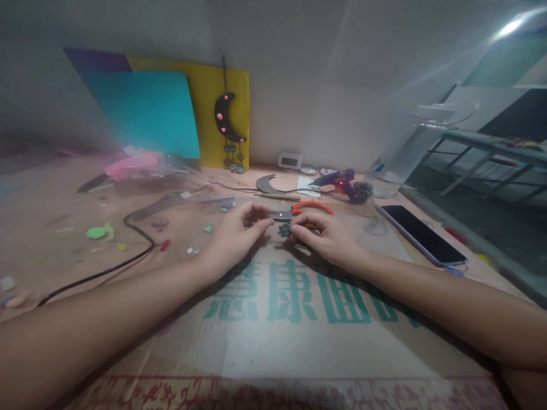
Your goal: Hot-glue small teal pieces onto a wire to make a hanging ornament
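My left hand (pixel 252 225) is above the middle of the table, thumb and fingers pinched together; what they hold, if anything, is too small to name. Close by on the right, my right hand (pixel 314 230) has its thumb and fingers closed at a small dark teal piece (pixel 284 229). Just behind both hands lie pliers with orange handles (pixel 314 205), their metal jaws pointing left. A grey crescent shape (pixel 266 183) and a thin brown stick (pixel 277 197) rest farther back.
A phone (pixel 423 234) lies at right, a glue gun (pixel 337 181) behind. A black cable (pixel 106 271) crosses the left side among scraps. Against the wall stand coloured sheets (pixel 149 111) and a dark moon ornament (pixel 226 118). A clear container (pixel 401 156) stands back right.
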